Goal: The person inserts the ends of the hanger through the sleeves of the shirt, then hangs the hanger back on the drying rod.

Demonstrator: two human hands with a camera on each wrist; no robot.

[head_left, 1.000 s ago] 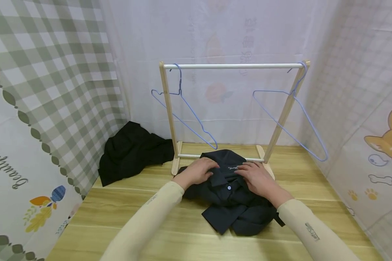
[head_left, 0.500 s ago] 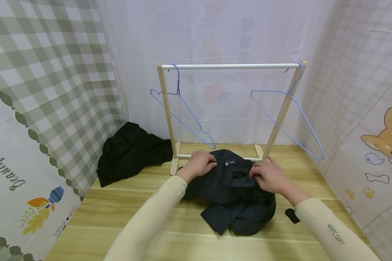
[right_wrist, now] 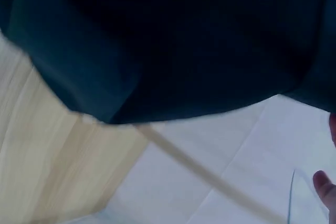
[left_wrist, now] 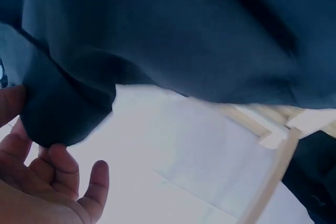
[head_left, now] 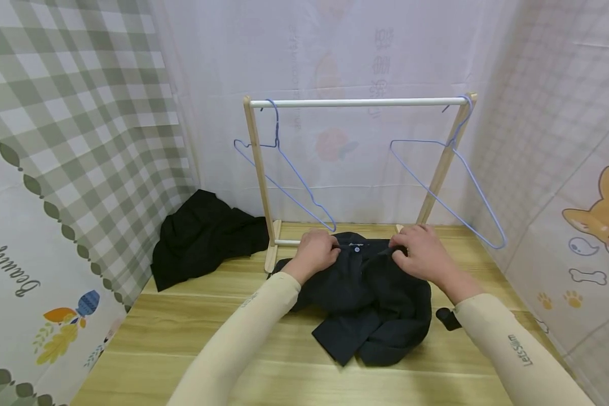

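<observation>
Black trousers lie bunched on the wooden table, a button and a pale inner print showing at the middle of the waistband. My left hand pinches the waistband left of the button. On the other side my right hand grips it, thumb towards the middle. Dark cloth fills the upper left wrist view, with a corner between thumb and fingers. In the right wrist view the cloth hides most of that hand; a fingertip shows at the right edge.
A rack with a white rail stands behind the trousers. Blue hangers hang at its left and right ends. Another black garment lies crumpled to the left. Printed cloth walls enclose the table.
The right hand has moved from the inner cloth out to the right part of the waistband. Both hands have taken hold, and the waistband is now straighter, the button near its middle.
</observation>
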